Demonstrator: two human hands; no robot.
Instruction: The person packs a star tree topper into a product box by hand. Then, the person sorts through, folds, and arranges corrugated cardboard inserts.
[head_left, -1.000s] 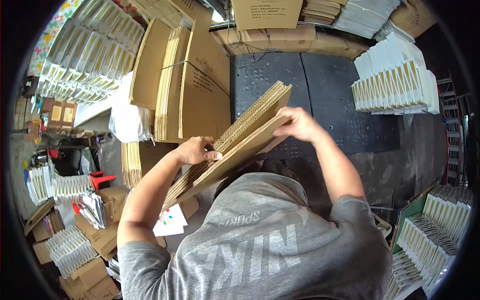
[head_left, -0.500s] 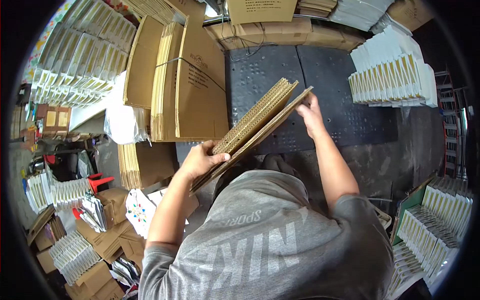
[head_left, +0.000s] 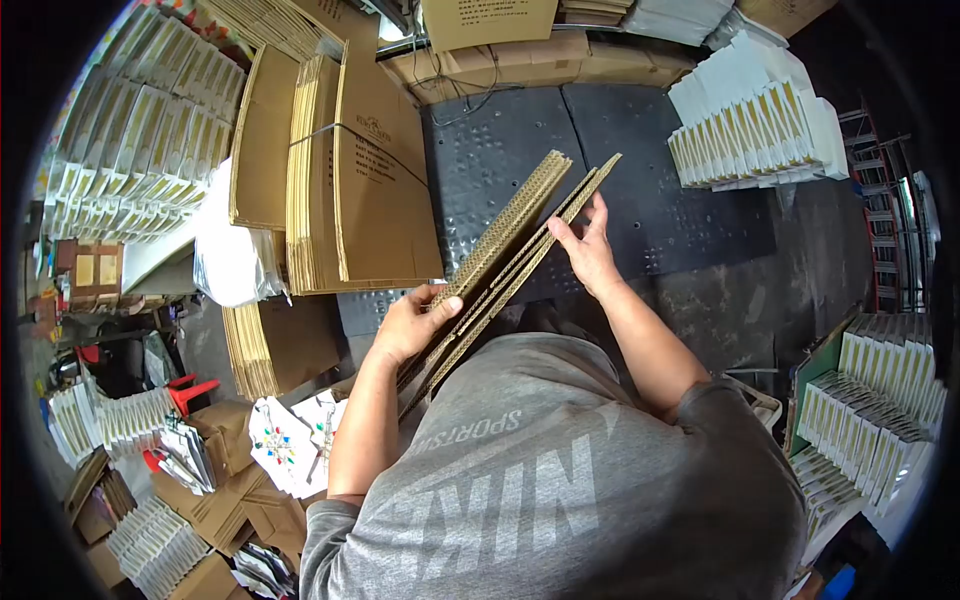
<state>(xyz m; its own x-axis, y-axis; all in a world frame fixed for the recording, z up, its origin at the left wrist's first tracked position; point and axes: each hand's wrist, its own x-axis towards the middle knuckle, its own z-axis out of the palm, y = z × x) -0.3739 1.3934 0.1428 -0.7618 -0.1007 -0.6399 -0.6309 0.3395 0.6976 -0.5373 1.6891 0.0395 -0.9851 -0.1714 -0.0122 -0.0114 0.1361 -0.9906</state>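
Note:
In front of my body, several flat corrugated cardboard sheets stand on edge, slanting from lower left to upper right. My left hand [head_left: 412, 325] is closed around the lower end of the thicker cardboard bundle [head_left: 510, 220], thumb on the near side. Close to my body, a couple of cardboard sheets [head_left: 502, 292] are parted from that bundle, with a dark gap between. My right hand [head_left: 590, 252] grips these parted sheets near their upper end, thumb over the top edge and fingers on the near side. The sheets' lower ends are partly hidden by my left arm and shirt.
A strapped stack of folded cardboard boxes [head_left: 385, 190] stands at left on black matting [head_left: 640, 215]. White-wrapped bundles [head_left: 750, 130] sit at upper right, more stacks [head_left: 150, 140] at upper left. A red ladder [head_left: 882, 225] stands at far right.
The near sheets have parted further from the bundle, and a second sheet edge now shows among them. My right hand has moved left and slightly down along them. The whole view has shifted slightly.

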